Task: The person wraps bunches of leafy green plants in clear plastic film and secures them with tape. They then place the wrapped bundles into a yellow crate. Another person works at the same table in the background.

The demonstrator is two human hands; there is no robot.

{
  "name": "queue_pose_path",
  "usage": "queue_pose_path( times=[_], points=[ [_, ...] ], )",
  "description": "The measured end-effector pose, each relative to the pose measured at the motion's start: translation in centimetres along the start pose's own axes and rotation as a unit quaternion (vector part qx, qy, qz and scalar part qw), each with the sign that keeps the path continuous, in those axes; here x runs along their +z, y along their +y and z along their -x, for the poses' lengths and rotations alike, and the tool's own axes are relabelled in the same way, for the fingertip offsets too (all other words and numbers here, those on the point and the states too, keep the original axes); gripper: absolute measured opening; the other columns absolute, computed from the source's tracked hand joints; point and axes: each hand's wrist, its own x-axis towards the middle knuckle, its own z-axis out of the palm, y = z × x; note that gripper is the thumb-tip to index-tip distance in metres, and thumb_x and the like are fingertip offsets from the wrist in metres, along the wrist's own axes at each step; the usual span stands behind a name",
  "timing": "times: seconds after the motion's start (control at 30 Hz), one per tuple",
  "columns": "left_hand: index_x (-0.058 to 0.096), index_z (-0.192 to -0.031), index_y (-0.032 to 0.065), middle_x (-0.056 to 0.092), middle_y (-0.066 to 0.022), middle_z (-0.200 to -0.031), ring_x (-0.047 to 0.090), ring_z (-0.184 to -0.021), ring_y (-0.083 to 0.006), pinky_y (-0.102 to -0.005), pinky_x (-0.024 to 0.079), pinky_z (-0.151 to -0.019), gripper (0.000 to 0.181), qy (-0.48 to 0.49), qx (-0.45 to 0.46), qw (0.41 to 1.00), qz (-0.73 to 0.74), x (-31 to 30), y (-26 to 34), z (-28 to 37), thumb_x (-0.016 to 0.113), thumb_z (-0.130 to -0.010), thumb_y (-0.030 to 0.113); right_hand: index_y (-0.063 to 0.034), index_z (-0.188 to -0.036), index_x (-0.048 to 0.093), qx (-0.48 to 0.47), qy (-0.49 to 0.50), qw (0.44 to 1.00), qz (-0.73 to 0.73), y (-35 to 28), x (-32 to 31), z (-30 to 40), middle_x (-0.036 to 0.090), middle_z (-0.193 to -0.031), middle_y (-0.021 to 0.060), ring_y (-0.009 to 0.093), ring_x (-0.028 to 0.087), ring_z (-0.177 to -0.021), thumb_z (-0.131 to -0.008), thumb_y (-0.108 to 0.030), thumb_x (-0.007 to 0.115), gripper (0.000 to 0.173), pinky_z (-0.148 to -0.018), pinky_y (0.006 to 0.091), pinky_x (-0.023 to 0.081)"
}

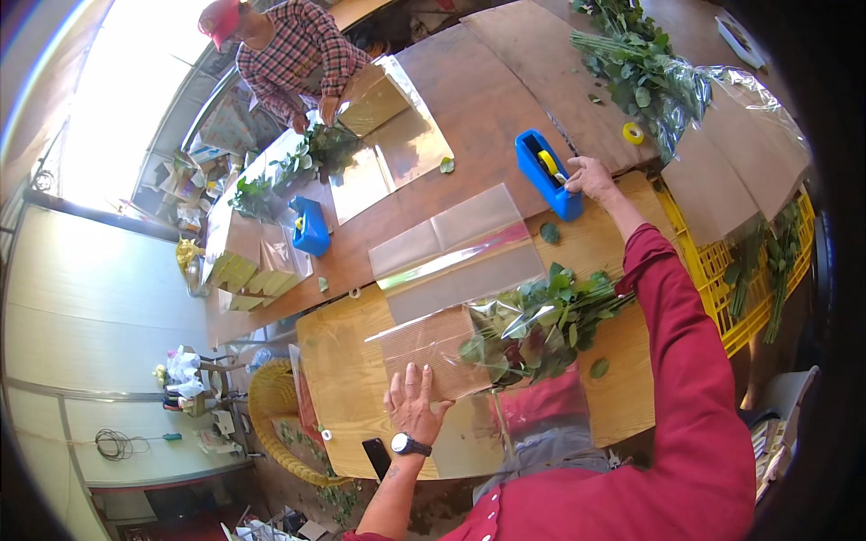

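My left hand (416,406) lies flat, fingers spread, on the ribbed cardboard wrap (433,348) of a flower bunch. Clear plastic film covers the wrap, and leafy green stems (568,311) stick out of it to the right. Beneath the bunch lies a clear plastic sheet (467,439); a second clear sheet (460,250) lies beyond it. My right hand (592,179) is at the blue tape dispenser (531,152), fingertips at the tape end beside the yellow roll (547,162). Whether the fingers pinch the tape is too small to tell.
Across the table (467,88) a person (298,61) handles leafy stems near cardboard. Another blue dispenser (311,226) and stacked wrapped bunches (250,260) stand at left. A phone (376,456) lies at the near edge. At right are a yellow crate (703,270), cardboard sheets (731,162) and a loose tape roll (632,133).
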Motion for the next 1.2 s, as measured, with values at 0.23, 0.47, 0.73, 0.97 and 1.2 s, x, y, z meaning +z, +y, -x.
queue_pose_path(
  times=[0.23,0.47,0.73,0.97,1.2],
  points=[
    [0.044,-0.151,0.017,0.042,-0.0096,-0.155,0.032,-0.147,-0.032,-0.0576,0.015,-0.122,0.095,-0.032,0.057,0.998,0.001,1.1,-3.4,-0.2,0.087,-0.069,0.037,0.0051,-0.131,0.06,0.036,0.081,0.99,0.11,-2.5,0.4,1.9,0.075,-0.093,0.0164,0.022,0.073,-0.081,-0.067,0.003,0.08,0.068,-0.072,0.0328,0.058],
    [0.043,-0.151,0.0089,0.034,-0.011,-0.159,0.03,-0.147,-0.0312,-0.0552,0.021,-0.121,0.104,-0.059,0.077,0.995,-0.014,1.4,-4.6,-0.8,0.089,-0.063,0.038,0.0068,-0.121,0.061,0.147,0.118,0.981,-0.04,-1.5,0.3,8.9,0.071,-0.081,0.0164,0.022,0.067,-0.059,-0.073,0.011,0.075,0.05,-0.054,0.036,0.054],
    [0.039,-0.153,0.0059,0.027,-0.016,-0.163,0.023,-0.152,-0.0355,-0.0513,0.023,-0.122,0.102,-0.072,0.138,0.987,0.038,0.8,-6.1,-1.3,0.086,-0.068,0.036,0.0059,-0.127,0.057,0.06,0.162,0.985,-0.026,5.1,1.6,7.5,0.072,-0.083,0.0151,0.019,0.067,-0.061,-0.08,0.008,0.072,0.049,-0.054,0.032,0.054],
    [0.042,-0.15,0.0035,0.037,-0.0188,-0.156,0.035,-0.145,-0.0364,-0.0464,0.031,-0.12,0.097,-0.032,0.185,0.978,0.09,0.6,-7.9,-1.5,0.087,-0.069,0.034,0.0066,-0.129,0.056,0.069,0.198,0.977,0.028,6.6,1.6,10.8,0.071,-0.078,0.0146,0.019,0.067,-0.061,-0.076,0.01,0.074,0.056,-0.054,0.0319,0.054],
    [0.045,-0.147,0.0022,0.04,-0.0146,-0.153,0.035,-0.145,-0.0319,-0.0496,0.025,-0.122,0.094,0.02,0.181,0.978,0.107,2.0,-9.9,-0.6,0.079,-0.074,0.05,0.0083,-0.138,0.048,0.014,0.013,1.0,-0.016,-7.5,7.1,18.2,0.07,-0.078,0.0125,0.016,0.065,-0.062,-0.076,0.013,0.073,0.067,-0.056,0.029,0.054]
  ],
)
